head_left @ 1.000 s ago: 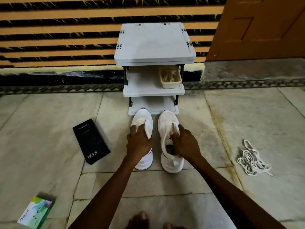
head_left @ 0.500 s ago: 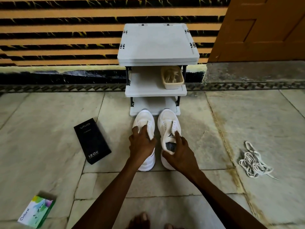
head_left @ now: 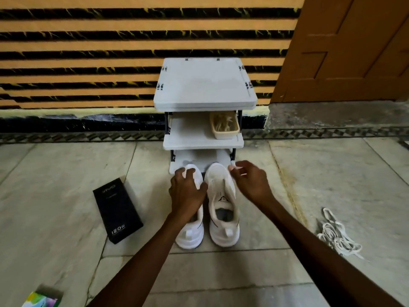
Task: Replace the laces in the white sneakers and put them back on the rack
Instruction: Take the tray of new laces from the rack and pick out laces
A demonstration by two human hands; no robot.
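Two white sneakers stand side by side on the floor, toes against the bottom shelf of the white rack (head_left: 205,85). No laces show on them. My left hand (head_left: 187,192) rests with spread fingers on top of the left sneaker (head_left: 190,234), covering its front half. My right hand (head_left: 251,181) hovers just right of the right sneaker's (head_left: 223,207) toe with loosely curled fingers, holding nothing. A beige basket (head_left: 224,129) with laces in it sits on the middle shelf, at the right. A loose pile of white laces (head_left: 337,237) lies on the floor to the right.
A black phone box (head_left: 117,209) lies left of the sneakers. At the bottom left edge a colourful small box (head_left: 42,300) pokes into view. A striped wall runs behind the rack, with a brown door (head_left: 354,47) and a raised stone step at the right.
Both hands have slid forward along the sneakers toward the toes. My right hand has let go of the right sneaker's tongue and lifted off to the right.
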